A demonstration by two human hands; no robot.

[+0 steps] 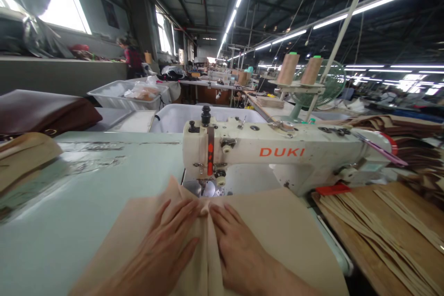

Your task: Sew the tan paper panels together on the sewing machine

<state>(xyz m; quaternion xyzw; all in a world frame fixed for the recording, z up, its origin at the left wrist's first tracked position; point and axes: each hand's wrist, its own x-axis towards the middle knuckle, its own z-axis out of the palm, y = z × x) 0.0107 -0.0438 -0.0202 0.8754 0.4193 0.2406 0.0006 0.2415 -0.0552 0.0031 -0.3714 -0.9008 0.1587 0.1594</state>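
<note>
Here, entries as I logged them from my remote seat.

- Left hand (163, 245): lay flat, fingers spread, palm down on the sheet (277, 226), left of a raised fold that ran down its middle. It pinched nothing.
- Right hand (239, 249): also flat and spread, pressed on the sheet right of the fold. The two forefingers nearly met at the fold's far end.
- Sheet: tan, lay on the worktop (86, 194) straight before me, its far point just in front of the needle. I could not tell whether it sat under the foot.
- Machine (277, 152): cream, lettered "DUKI" in orange, stood across the worktop behind the sheet.
- Cones (287, 68): two, tan thread with green caps, upright on a stand behind the machine.
- Fan (328, 88): green, just beside the cones.
- Strips (381, 226): tan, piled on a wooden board right of the machine, apart from the right hand.
- Bag (41, 111): dark brown, far left, well apart from the left hand.
- Tubs (118, 95): white, behind the worktop.
- Person (131, 58): far off by the windows, in a red top, too small to describe further.
</note>
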